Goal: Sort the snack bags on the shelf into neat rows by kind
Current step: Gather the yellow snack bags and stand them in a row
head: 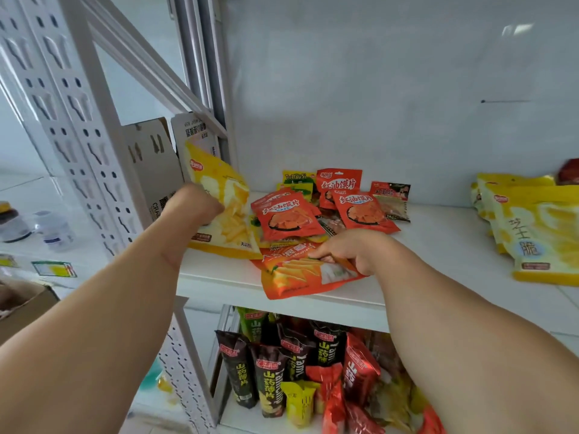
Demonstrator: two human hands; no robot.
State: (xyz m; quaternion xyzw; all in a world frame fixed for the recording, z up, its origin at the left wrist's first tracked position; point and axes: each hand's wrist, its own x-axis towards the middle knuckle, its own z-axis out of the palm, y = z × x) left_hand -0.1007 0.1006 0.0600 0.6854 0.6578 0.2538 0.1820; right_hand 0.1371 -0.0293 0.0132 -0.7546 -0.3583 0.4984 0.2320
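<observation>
On the white shelf board (438, 245), against a pale wall (376, 89), small red snack bags (288, 214) lie jumbled mid-shelf, with yellow bags (539, 233) stacked at right. The left hand (194, 205) grips a yellow bag (225, 198) raised near the perforated upright (78, 136). The right hand (347, 249) pinches an orange bag (300, 274) lying at the shelf's front edge. Tall bags (269, 377) crowd the shelf below.

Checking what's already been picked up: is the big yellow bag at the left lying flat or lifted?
Lifted and tilted: the left hand grips the yellow bag, its top raised off the shelf.

Bare shelf (438, 233) between bag piles (313, 208)
</observation>
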